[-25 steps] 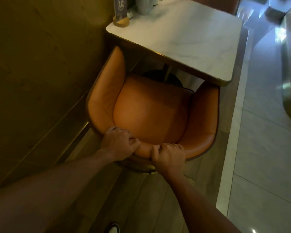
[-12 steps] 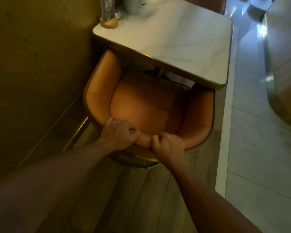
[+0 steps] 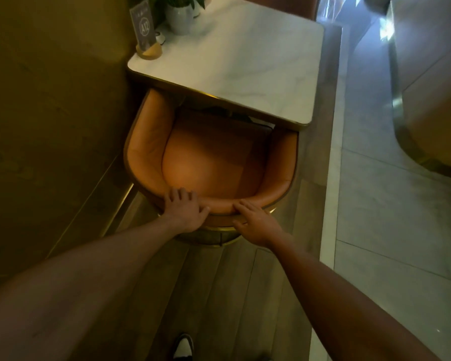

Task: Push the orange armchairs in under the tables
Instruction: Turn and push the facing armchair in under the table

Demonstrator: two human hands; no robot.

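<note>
An orange armchair (image 3: 208, 162) stands in front of me, its seat front and both arm tips tucked under the near edge of a white marble table (image 3: 245, 66). My left hand (image 3: 184, 211) lies flat on the top rim of the chair's back, fingers spread. My right hand (image 3: 255, 221) rests just behind the rim with fingers loosely extended, fingertips touching the back. Neither hand grips the chair.
A dark wall (image 3: 50, 113) runs close along the chair's left. On the table's far left corner stand a number sign (image 3: 144, 28) on a round wooden base and a potted plant (image 3: 179, 14). A pale tiled walkway (image 3: 375, 204) lies right, beyond a white strip. My shoe (image 3: 183, 346) shows below.
The chair has slid further under the table. Both hands, which clasped the back rim, have opened and now lie flat against it.
</note>
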